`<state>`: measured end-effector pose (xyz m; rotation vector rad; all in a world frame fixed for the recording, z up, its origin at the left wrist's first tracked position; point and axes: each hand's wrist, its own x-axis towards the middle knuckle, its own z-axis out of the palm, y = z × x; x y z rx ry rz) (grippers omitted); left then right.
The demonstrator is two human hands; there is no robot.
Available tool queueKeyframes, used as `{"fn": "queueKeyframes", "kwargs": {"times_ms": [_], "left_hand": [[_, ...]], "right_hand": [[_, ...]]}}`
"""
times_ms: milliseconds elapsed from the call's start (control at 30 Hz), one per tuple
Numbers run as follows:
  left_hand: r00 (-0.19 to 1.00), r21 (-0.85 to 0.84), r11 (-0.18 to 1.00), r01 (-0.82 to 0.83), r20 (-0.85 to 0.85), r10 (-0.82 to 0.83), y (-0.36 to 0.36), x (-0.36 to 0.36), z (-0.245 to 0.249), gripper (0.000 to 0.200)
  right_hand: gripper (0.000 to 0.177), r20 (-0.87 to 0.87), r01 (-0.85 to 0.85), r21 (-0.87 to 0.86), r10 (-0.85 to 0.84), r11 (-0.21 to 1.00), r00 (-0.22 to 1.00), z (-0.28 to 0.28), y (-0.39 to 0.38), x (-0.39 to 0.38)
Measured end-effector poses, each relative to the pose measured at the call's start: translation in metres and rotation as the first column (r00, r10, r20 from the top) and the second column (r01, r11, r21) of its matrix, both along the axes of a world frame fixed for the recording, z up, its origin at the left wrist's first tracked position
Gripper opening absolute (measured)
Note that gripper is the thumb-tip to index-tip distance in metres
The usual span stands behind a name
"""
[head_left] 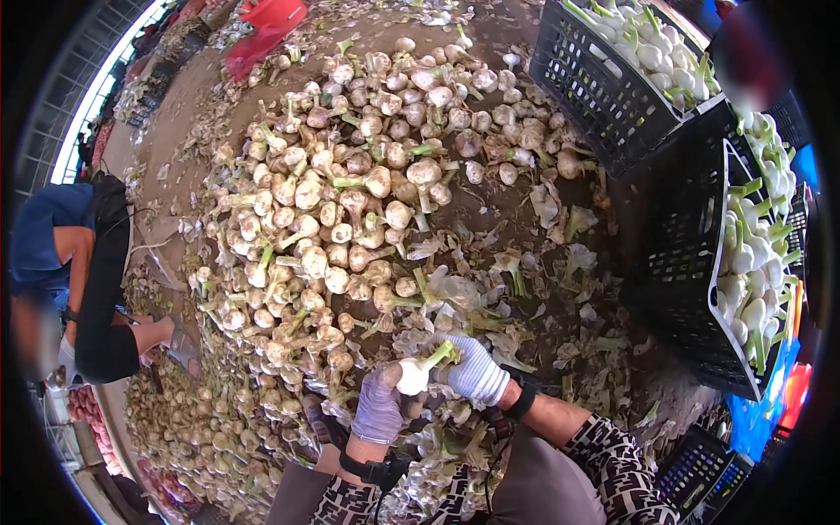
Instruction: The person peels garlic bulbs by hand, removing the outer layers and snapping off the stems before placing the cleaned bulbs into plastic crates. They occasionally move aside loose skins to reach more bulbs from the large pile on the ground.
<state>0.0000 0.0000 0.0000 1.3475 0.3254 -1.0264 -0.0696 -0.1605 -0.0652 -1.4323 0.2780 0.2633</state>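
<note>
A white garlic bulb [413,376] with a short green stem is held low in the middle of the head view. My left hand [380,409], in a dirty purplish glove, has its fingers wrapped round the bulb from the left. Just right of the bulb is my right hand [477,372], in a striped white glove, its fingers bent together beside the stem; what they hold, if anything, is hidden. Beyond both hands spreads a big pile of unpeeled garlic bulbs [310,194], and loose papery skins [455,289] lie close in front of them.
Black crates [588,87] of trimmed white garlic stand at the upper right, with another crate [691,262] nearer on the right. A red tub [273,12] is at the top. Another person [105,289] sits at the left edge. Skins litter the ground.
</note>
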Motion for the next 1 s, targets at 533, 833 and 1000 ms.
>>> {"fn": "queueKeyframes", "kwargs": {"times_ms": [533, 833, 1000], "left_hand": [[0.951, -0.370, 0.876, -0.309, -0.092, 0.296, -0.011, 0.001, -0.013, 0.034], [0.961, -0.616, 0.762, -0.199, 0.030, 0.276, -0.001, 0.005, 0.024, 0.033], [0.517, 0.099, 0.721, 0.686, 0.631, -0.579, 0.011, 0.011, 0.032, 0.025]], "right_hand": [[0.018, -0.260, 0.283, 0.416, -0.185, 0.864, 0.948, 0.015, -0.011, 0.004], [0.018, -0.616, 0.672, 0.597, -0.286, 0.439, 0.734, -0.002, -0.015, 0.009], [0.016, -0.631, 0.713, 0.513, -0.352, 0.479, 0.691, -0.035, -0.019, 0.003]]}}
